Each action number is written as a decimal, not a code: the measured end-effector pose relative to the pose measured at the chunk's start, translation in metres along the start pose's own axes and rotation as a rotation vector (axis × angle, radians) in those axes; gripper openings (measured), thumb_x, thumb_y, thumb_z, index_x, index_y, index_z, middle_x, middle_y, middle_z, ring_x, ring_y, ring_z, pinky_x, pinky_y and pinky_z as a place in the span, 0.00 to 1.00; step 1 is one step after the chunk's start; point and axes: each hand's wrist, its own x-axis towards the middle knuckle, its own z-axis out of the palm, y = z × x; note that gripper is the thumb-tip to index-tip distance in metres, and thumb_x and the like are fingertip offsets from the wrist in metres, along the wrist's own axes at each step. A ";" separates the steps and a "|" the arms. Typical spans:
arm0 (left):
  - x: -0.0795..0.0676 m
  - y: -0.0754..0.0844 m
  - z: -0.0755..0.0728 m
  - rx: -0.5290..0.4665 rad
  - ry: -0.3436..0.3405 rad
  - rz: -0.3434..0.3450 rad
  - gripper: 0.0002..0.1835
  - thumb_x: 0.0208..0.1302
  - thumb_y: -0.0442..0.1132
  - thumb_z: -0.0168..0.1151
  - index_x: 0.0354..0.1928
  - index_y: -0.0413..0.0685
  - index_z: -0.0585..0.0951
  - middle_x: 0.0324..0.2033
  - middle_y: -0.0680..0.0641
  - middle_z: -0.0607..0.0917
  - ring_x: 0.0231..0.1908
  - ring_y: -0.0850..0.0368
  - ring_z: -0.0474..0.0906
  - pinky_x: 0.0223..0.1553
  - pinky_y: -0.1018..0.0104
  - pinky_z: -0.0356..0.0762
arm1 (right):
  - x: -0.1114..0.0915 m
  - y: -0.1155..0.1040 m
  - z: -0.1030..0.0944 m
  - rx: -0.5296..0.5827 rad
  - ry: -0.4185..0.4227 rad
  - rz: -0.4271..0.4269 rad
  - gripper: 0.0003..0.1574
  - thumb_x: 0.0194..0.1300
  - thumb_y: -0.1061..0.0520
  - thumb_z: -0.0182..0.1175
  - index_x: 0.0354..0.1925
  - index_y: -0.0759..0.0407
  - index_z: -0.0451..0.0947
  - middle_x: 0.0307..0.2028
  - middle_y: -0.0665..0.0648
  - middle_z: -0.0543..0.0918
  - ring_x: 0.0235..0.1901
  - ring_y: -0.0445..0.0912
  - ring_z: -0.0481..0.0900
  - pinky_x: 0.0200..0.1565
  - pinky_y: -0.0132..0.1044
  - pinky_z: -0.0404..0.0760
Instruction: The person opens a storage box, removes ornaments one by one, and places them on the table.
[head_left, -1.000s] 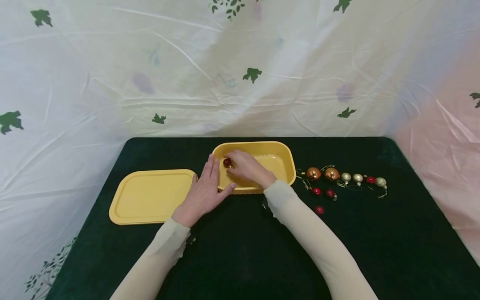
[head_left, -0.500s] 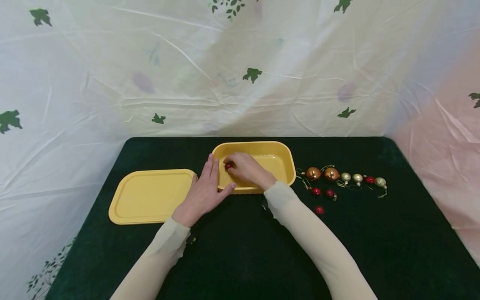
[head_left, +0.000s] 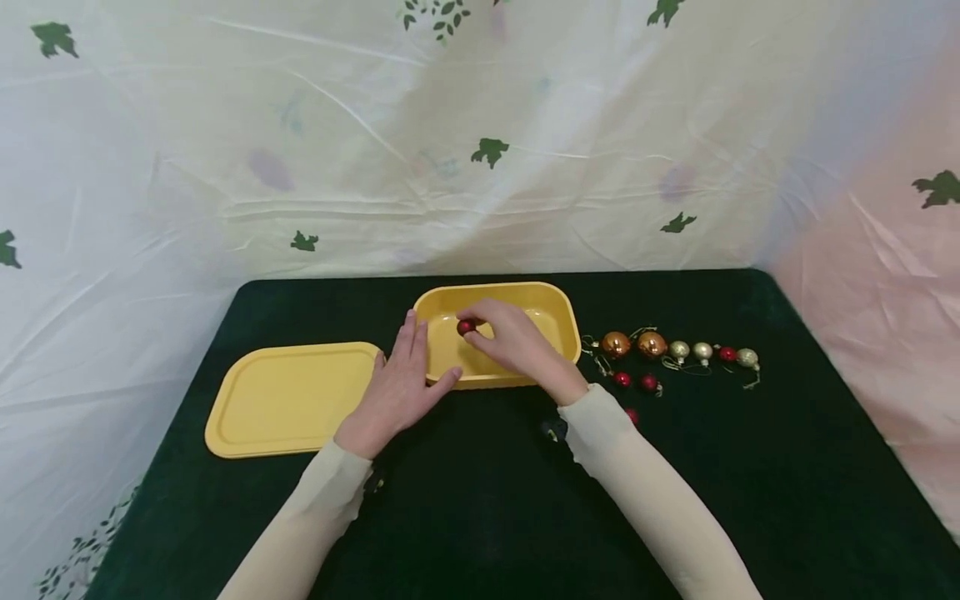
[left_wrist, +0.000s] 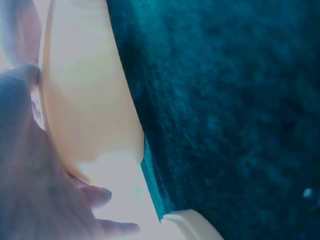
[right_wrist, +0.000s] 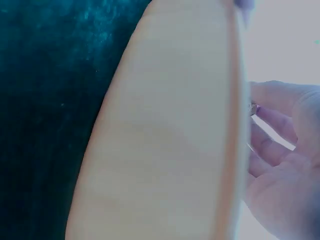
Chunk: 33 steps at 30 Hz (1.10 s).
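Over the inside of a yellow plastic box (head_left: pixel 536 287), my right hand (head_left: pixel 513 340) pinches a small dark red bauble (head_left: pixel 466 327) between thumb and fingertips. In the right wrist view the box's wall (right_wrist: pixel 160 125) hides the bauble's ball, and its small metal cap (right_wrist: pixel 253 108) shows at the fingers. My left hand (head_left: pixel 396 385) rests at the box's left end, fingers straight along the rim and thumb out by the near corner. The left wrist view shows that hand (left_wrist: pixel 45 185) against the box's side. Left of the box lies a flat yellow lid (head_left: pixel 292 400).
Right of the box lie two copper baubles (head_left: pixel 652 344), several champagne ones (head_left: pixel 702 351) and several red ones (head_left: pixel 622 379), with gold strings. One red bauble (head_left: pixel 632 415) is partly behind the right sleeve. Dark green cloth (head_left: pixel 480 500) covers the table; a patterned curtain (head_left: pixel 337 167) hangs behind.
My right fingers, earlier loose around the dark red bauble in the box, have closed on it and raised it slightly, moving right. The left hand keeps its place; the head view has shifted slightly.
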 end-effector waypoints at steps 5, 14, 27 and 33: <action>-0.002 -0.002 -0.002 0.002 0.001 -0.005 0.58 0.70 0.77 0.41 0.83 0.40 0.41 0.82 0.43 0.31 0.80 0.39 0.45 0.72 0.26 0.46 | -0.019 -0.004 -0.009 0.001 0.048 -0.047 0.21 0.73 0.56 0.65 0.61 0.58 0.82 0.54 0.55 0.86 0.55 0.49 0.82 0.62 0.48 0.78; -0.003 -0.003 -0.005 -0.006 -0.001 -0.001 0.58 0.71 0.77 0.42 0.83 0.41 0.40 0.82 0.43 0.31 0.80 0.39 0.43 0.72 0.26 0.46 | -0.044 -0.009 -0.025 0.028 0.086 -0.067 0.22 0.72 0.57 0.67 0.62 0.56 0.81 0.55 0.53 0.85 0.55 0.49 0.82 0.63 0.50 0.77; 0.003 0.002 -0.010 0.005 -0.005 0.009 0.57 0.71 0.76 0.43 0.83 0.41 0.40 0.82 0.44 0.30 0.81 0.40 0.40 0.73 0.27 0.45 | -0.085 0.002 -0.054 0.056 0.157 -0.004 0.22 0.71 0.58 0.67 0.61 0.59 0.82 0.53 0.55 0.86 0.52 0.52 0.83 0.58 0.53 0.81; 0.005 0.002 -0.013 -0.005 -0.020 0.019 0.57 0.71 0.76 0.42 0.83 0.42 0.39 0.82 0.44 0.30 0.81 0.41 0.39 0.73 0.27 0.43 | -0.109 0.017 -0.069 0.055 0.211 0.037 0.23 0.72 0.57 0.67 0.63 0.59 0.80 0.55 0.57 0.85 0.51 0.52 0.83 0.56 0.56 0.82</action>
